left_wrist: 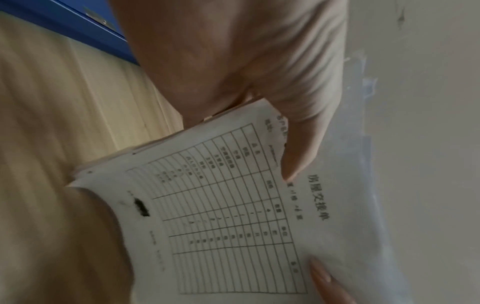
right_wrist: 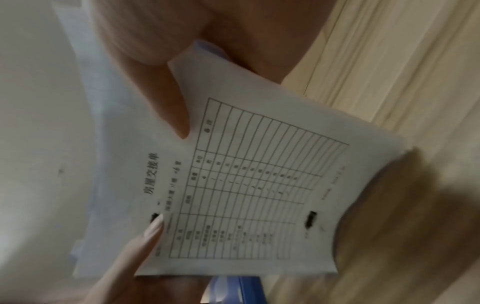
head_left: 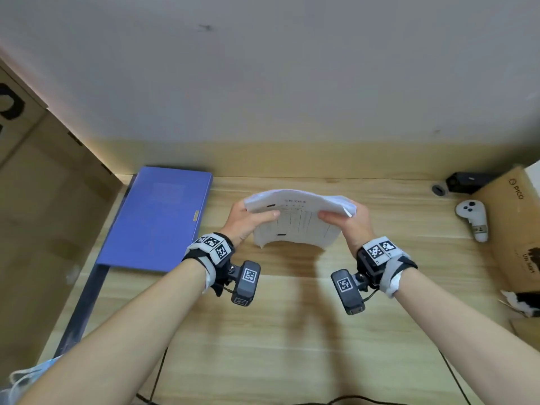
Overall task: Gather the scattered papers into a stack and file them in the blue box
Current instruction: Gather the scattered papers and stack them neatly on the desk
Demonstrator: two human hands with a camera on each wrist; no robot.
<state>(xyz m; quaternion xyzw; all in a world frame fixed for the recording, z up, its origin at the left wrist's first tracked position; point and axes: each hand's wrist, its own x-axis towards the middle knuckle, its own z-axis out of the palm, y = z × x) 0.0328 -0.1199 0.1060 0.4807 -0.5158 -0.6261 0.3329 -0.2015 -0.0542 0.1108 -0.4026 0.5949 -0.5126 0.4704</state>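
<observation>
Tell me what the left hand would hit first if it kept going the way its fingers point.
Probably the right hand, gripping the far edge of the same bowed white paper stack that the left hand holds; depth is uncertain.

Left hand [head_left: 244, 222], right hand [head_left: 352, 222] raised, pinching (thumbs on top)

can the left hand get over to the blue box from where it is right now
Probably yes. The blue box lies closed on the table just left of the left hand, with bare wood between them. But that hand, like the right hand, grips the paper stack, so it must let go first.
</observation>
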